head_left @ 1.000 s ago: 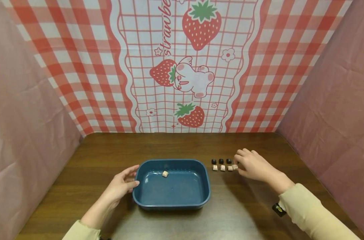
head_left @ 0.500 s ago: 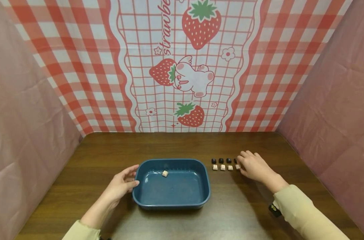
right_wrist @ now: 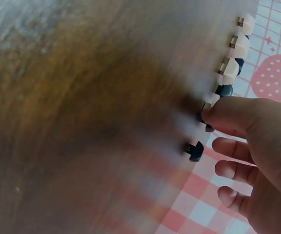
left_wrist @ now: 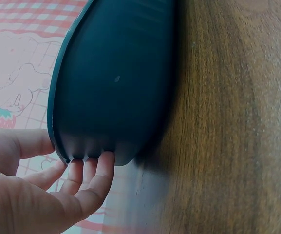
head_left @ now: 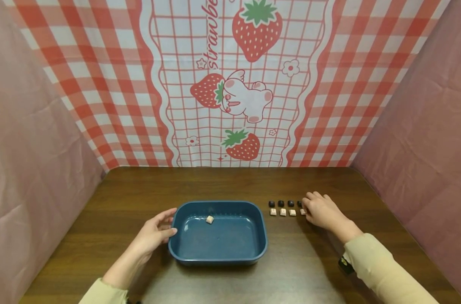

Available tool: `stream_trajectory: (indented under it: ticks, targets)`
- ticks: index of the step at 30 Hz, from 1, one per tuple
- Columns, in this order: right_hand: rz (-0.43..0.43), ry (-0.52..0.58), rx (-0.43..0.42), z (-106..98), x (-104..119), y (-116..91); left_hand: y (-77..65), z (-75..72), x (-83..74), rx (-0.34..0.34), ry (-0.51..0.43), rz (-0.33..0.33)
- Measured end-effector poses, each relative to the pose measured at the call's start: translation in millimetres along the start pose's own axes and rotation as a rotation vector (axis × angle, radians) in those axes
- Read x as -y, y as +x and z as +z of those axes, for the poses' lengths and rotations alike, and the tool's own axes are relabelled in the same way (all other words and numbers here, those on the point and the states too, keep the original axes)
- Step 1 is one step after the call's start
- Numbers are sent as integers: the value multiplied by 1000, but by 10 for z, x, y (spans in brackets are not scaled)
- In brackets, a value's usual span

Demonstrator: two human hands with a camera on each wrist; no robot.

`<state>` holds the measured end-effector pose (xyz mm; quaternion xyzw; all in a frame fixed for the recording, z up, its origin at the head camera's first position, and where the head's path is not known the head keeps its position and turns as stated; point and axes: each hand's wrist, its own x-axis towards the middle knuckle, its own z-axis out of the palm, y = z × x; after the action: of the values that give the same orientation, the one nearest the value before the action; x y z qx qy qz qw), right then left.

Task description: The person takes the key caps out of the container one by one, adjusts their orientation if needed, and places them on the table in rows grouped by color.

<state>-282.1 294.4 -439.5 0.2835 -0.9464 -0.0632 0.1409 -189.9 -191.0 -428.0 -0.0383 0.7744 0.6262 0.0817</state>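
Blue tray (head_left: 184, 249) sits left of the small blocks (head_left: 282, 208). Right hand (head_left: 321, 211), fingers bent, touches the row's right end. Left hand (head_left: 154, 233) lies loosely on the tray's left rim.

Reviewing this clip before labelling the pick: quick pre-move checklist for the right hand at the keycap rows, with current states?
1. Left hand steadies blue tray: ok, fingers touch its rim.
2. Tray has room: ok, one light keycap inside.
3. Right hand at the keycap rows: ok, at their right end.
4. Keycap pinched: cannot tell, the hand covers that end and the wrist view is blurred.
5. Path to tray clear: ok.
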Motion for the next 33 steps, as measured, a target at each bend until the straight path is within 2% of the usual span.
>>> stream_trajectory:
  ticks: [6,10,14,20,33]
  targets:
    - [5,-8,6,-66,18,13,4,-8,15,7,-2,0]
    - [-12,-8,-26,-160,65,51,6,-15,26,12,3,-2]
    - [-38,-14,-61,-264,145,113,4,-15,23,14,6,-2]
    - [-60,-13,-58,-420,285,251,-5,-10,10,8,7,4]
    - [-258,-45,-148,-779,630,648,-2,-12,5,3,-8,22]
